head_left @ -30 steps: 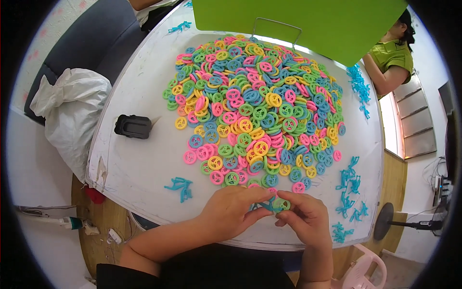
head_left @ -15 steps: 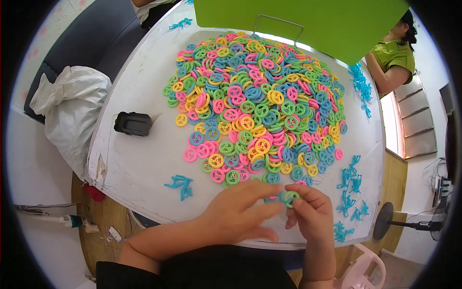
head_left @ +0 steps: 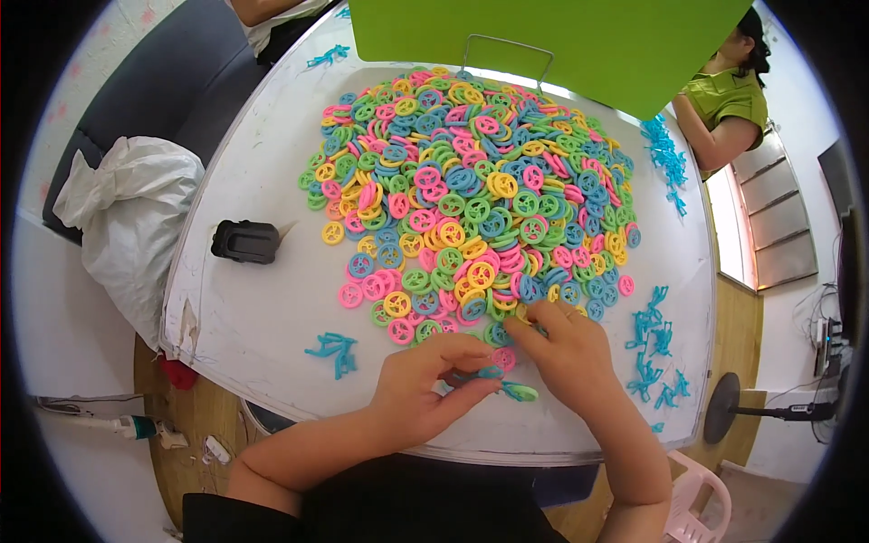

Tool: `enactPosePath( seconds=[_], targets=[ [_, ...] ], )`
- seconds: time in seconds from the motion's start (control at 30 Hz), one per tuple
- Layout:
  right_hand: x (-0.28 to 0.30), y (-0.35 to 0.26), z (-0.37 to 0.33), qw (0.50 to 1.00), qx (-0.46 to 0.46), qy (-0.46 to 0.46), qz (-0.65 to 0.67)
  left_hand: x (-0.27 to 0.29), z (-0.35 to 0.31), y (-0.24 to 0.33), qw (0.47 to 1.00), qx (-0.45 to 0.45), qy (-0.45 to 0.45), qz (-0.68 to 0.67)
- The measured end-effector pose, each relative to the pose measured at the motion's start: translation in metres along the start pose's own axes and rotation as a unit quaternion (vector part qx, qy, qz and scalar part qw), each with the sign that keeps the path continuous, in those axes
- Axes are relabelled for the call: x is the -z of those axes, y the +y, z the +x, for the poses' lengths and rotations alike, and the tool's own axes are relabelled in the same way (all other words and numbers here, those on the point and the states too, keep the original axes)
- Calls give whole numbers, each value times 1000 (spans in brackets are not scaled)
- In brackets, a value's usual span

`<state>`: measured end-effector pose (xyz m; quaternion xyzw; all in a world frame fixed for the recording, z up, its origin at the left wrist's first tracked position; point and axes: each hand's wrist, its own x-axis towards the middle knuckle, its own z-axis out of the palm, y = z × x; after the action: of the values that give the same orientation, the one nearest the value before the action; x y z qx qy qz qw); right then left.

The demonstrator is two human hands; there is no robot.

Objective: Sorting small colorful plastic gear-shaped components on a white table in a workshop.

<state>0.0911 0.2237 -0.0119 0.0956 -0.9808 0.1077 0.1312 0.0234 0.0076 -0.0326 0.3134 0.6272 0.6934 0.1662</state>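
Close to the table's near edge, my left hand [head_left: 425, 385] is closed in a pinch on a teal plastic piece [head_left: 491, 372]. A green wheel [head_left: 523, 393] sits at the end of the teal part, seen nearly edge-on. My right hand [head_left: 568, 357] reaches to the front of a big pile of small spoked wheels [head_left: 471, 204] in pink, yellow, green and blue. Its thumb and forefinger close around a yellow wheel [head_left: 522, 313] at the pile's edge. A pink wheel [head_left: 503, 359] lies between my two hands.
Loose teal pieces lie in a left cluster [head_left: 333, 353], a right cluster [head_left: 646, 348] and a far right cluster [head_left: 665, 154]. A black tray [head_left: 246, 242] rests at left. Beyond the pile stands a green board [head_left: 543, 45]. A person in green [head_left: 729, 109] sits at far right.
My right hand has let go of the green wheel and moved up to the pile. The wheel and teal piece are now in my left hand, which has closed.
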Motion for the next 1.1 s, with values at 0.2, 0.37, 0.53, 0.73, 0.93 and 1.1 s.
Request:
enactPosePath(
  seconds=[0.2, 0.37, 0.53, 0.73, 0.93, 1.1],
  targets=[
    [-9, 8, 7, 1000, 8, 2, 10, 11, 8, 9, 988, 131, -34, -71],
    [-16, 6, 13, 1000, 24, -8, -11, 15, 6, 2, 995, 74, -66, 6],
    [-19, 4, 2, 999, 13, 32, 24, 13, 5, 7, 990, 66, -93, 79],
    [8, -6, -8, 966, -124, 101, 202, 14, 6, 4, 992, 79, -93, 38],
    [30, -23, -18, 937, -30, 52, 343, 2, 4, -1, 952, 211, -78, -208],
    [13, -30, -28, 947, -18, 82, 310, 10, 9, 3, 909, 295, -139, -261]
  ],
)
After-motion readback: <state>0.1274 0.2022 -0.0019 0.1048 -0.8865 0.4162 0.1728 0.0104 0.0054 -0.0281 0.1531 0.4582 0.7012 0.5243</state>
